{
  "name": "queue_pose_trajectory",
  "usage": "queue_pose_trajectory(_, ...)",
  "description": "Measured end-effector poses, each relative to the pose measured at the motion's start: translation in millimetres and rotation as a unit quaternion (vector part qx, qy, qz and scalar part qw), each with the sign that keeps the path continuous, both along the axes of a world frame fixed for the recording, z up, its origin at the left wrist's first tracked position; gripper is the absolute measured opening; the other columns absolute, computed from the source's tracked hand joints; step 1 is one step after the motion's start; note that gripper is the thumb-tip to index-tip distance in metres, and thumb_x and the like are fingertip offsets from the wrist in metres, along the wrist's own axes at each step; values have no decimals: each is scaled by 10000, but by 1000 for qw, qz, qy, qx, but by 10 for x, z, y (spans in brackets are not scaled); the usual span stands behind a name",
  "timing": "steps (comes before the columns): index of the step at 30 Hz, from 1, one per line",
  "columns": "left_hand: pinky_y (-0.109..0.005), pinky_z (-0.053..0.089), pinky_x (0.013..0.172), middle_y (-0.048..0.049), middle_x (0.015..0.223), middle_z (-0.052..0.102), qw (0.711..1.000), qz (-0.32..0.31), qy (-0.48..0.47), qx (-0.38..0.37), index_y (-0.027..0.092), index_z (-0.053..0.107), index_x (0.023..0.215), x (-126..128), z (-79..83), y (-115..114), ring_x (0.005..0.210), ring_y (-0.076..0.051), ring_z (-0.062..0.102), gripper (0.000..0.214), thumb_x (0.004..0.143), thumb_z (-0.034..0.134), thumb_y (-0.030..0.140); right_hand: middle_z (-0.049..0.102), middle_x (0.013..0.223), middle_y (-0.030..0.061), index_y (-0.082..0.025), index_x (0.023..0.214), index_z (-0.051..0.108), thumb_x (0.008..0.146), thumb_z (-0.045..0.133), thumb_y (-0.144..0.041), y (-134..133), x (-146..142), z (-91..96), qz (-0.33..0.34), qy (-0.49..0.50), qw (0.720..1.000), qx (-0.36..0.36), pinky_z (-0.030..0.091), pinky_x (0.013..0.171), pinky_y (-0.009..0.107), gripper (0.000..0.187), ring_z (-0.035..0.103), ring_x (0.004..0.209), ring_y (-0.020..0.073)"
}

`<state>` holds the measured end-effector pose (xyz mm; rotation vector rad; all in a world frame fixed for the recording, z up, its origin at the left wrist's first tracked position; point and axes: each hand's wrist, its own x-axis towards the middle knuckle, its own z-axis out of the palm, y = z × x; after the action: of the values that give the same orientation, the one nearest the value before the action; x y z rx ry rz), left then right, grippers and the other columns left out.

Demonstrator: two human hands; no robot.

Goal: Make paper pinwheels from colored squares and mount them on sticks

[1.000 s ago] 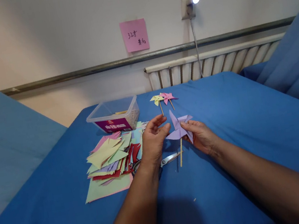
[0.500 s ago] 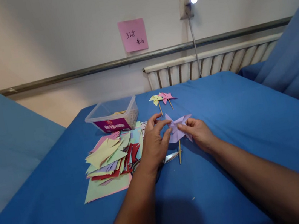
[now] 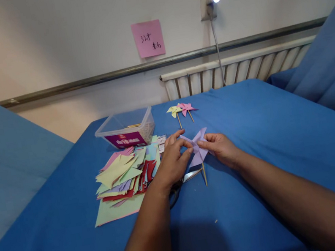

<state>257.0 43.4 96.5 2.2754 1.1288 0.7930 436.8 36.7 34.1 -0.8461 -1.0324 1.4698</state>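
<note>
A pale purple paper pinwheel [image 3: 198, 158] on a thin wooden stick [image 3: 205, 175] is held up between my two hands. My left hand [image 3: 174, 158] pinches a blade on its left side, with thumb and forefinger closed. From the right, my right hand [image 3: 221, 147] grips the pinwheel near its middle, thumb on the front. Scissors [image 3: 192, 175] lie on the blue cloth below, their handles partly covered by my left forearm. Farther back, a yellow pinwheel [image 3: 174, 110] and a pink pinwheel [image 3: 185, 109] lie side by side.
Left of my hands is a pile of coloured paper pieces [image 3: 120, 172]. Behind it stands a clear plastic box [image 3: 124, 128] with sticks inside. Blue cloth [image 3: 276, 158] covers the table. A radiator [image 3: 242, 71] and a metal rail run along the wall, with blue curtains at both sides.
The purple pinwheel has turned in my hands, its blades now at a different angle. Its stick has swung slightly right and down. My left hand has shifted slightly.
</note>
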Motion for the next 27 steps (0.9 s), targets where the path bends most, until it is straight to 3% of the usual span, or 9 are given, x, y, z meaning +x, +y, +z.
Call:
queue_pose_trajectory(9,-453,293,1071,-113,1372,507,989,11,-120,-87,197,611,781,78,-41,-8,1311,-255,408,115,835,557,283,682,804,37,-167,856,703,717,764,-365,-17,-44,52,25,40,999,-6,429,675,289,249,581,673,139)
queue_pose_trajectory(14,-431,333,1048,-109,1447,423,979,-12,-157,-127,210,647,914,31,-10,0,1340,-254,375,143,811,611,301,669,746,12,-173,804,692,730,758,-336,-46,-38,105,34,101,994,-28,429,654,271,191,570,635,120)
queue_pose_trajectory(18,-433,338,1051,-109,1487,363,977,-35,-167,-128,218,668,986,-20,3,27,1372,-275,325,257,750,689,316,692,823,24,-177,879,698,726,760,-331,-56,-11,111,70,131,988,-51,446,687,283,225,593,674,128)
queue_pose_trajectory(27,-465,343,1050,-117,1395,478,985,-9,-147,-91,186,648,798,18,0,3,1287,-269,445,140,753,687,312,675,758,11,-184,844,701,708,770,-347,-125,-54,155,81,118,988,-65,453,653,260,223,580,649,125)
